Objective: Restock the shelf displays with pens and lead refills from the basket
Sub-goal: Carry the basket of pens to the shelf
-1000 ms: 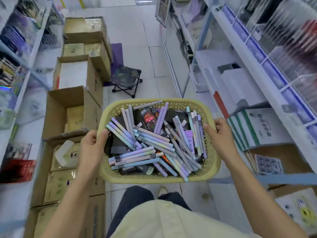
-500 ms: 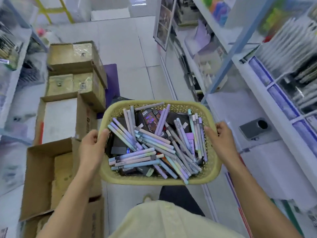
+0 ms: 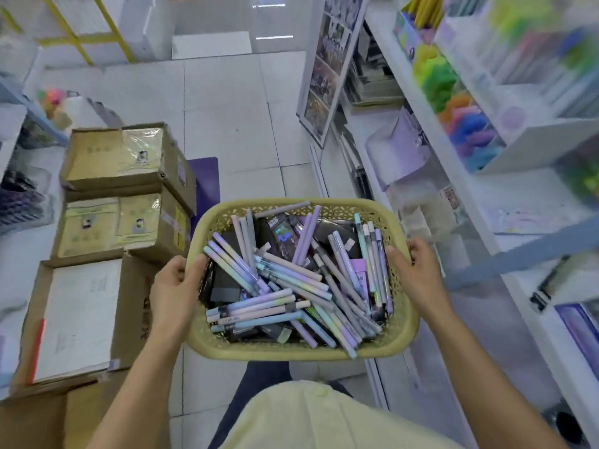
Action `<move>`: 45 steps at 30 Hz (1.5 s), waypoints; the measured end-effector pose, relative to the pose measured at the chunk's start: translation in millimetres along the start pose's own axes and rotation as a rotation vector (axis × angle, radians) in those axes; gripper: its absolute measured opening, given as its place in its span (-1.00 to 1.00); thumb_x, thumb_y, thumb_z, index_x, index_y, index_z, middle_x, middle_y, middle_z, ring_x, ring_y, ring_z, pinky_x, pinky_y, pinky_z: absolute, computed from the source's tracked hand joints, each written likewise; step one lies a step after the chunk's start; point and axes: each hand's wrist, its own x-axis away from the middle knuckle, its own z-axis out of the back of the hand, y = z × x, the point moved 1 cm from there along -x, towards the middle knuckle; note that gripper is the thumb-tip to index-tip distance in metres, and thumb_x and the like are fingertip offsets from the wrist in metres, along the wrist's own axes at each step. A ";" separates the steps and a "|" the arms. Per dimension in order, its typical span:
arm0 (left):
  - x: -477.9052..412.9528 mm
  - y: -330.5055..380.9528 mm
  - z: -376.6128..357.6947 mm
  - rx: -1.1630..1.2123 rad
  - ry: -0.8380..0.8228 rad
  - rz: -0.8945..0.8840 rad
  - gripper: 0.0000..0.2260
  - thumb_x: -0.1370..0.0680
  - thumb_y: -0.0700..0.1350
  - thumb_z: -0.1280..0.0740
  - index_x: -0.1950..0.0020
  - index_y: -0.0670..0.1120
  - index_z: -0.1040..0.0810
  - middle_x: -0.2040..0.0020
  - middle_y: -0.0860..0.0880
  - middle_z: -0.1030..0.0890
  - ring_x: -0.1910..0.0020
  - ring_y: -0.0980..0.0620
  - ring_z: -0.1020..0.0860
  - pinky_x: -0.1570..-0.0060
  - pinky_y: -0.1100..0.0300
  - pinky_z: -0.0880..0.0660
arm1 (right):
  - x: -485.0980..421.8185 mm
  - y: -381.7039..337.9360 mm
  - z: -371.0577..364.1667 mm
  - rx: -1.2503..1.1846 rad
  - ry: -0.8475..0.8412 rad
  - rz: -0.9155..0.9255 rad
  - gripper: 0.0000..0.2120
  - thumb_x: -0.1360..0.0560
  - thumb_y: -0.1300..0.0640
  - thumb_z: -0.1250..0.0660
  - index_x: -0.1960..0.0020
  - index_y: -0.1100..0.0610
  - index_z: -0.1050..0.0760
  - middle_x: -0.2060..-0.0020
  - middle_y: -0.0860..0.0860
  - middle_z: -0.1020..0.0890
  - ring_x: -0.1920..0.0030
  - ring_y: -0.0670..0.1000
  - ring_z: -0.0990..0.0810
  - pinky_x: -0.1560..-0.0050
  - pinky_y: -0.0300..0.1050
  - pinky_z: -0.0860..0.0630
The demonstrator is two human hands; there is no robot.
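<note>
I carry a yellow plastic basket (image 3: 227, 346) in front of my body, above the tiled floor. It is heaped with several pastel pens (image 3: 259, 311) in lilac, blue and grey, lying over dark flat packets (image 3: 223, 281). My left hand (image 3: 173, 291) grips the basket's left rim, thumb hooked over the edge. My right hand (image 3: 419, 275) grips the right rim the same way. White display shelves (image 3: 453, 163) with blurred coloured stock run along my right.
Stacked cardboard boxes (image 3: 129, 176) line the left side of the aisle, one open box (image 3: 77, 319) nearest me. A purple mat (image 3: 204, 183) lies past the boxes. A yellow ladder frame (image 3: 77, 30) stands far back left. White floor tiles (image 3: 227, 108) stretch ahead.
I have walked forward along the aisle with the basket held the same way. The boxes and shelves slid back past me, and the folding stool went out of sight.
</note>
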 end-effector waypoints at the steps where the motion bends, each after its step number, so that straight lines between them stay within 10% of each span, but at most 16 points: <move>1: -23.4 7.1 -6.1 0.008 -0.004 -0.005 -0.54 -0.58 0.16 -0.28 0.15 -0.27 -0.41 0.25 -0.34 -0.47 0.31 -0.07 -0.41 0.27 0.04 -0.32 | -19.5 -5.6 -6.4 0.003 0.013 -0.001 -0.77 -0.57 0.08 -0.32 -0.06 0.25 -0.44 0.07 0.22 -0.60 0.10 0.19 -0.60 0.16 -0.09 -0.53; 12: -256.0 114.8 -77.6 -0.159 -0.125 -0.146 -0.51 -0.60 0.14 -0.25 0.14 -0.32 -0.39 0.30 -0.27 -0.38 0.31 -0.06 -0.34 0.32 0.07 -0.22 | -199.9 -63.0 -44.7 -0.076 0.183 -0.116 -0.95 -0.57 0.05 -0.31 0.05 -0.01 -0.45 0.16 -0.05 -0.60 0.24 -0.22 -0.57 0.35 -0.43 -0.39; 18: -352.9 147.8 -126.1 -0.156 -0.137 -0.129 -0.52 -0.57 0.18 -0.27 0.04 -0.29 -0.49 0.15 -0.32 -0.55 0.25 -0.07 -0.44 0.22 0.04 -0.35 | -295.1 -76.2 -55.8 -0.095 0.205 -0.170 -0.80 -0.56 0.03 -0.31 -0.02 0.16 -0.42 0.11 0.17 -0.60 0.16 0.14 -0.58 0.16 0.05 -0.52; 25: -438.2 193.6 -158.3 -0.199 -0.238 -0.170 -0.48 -0.57 0.21 -0.27 0.13 -0.30 -0.41 0.33 -0.21 -0.40 0.34 -0.05 -0.36 0.29 0.07 -0.29 | -362.8 -94.4 -67.0 -0.080 0.269 -0.206 -0.77 -0.57 0.04 -0.31 0.01 0.21 -0.40 0.12 0.26 -0.54 0.25 0.03 -0.49 0.23 -0.02 -0.44; 45: -608.9 235.9 -319.4 -0.438 -0.946 -0.536 -0.59 -0.60 0.02 -0.30 0.35 -0.11 -0.25 0.48 0.09 -0.26 0.46 0.13 -0.22 0.38 0.08 -0.20 | -335.5 -80.5 -192.7 -0.386 0.990 -0.613 -0.85 -0.59 0.13 -0.30 0.14 0.03 -0.39 0.28 -0.02 -0.52 0.36 -0.24 -0.48 0.33 -0.42 -0.39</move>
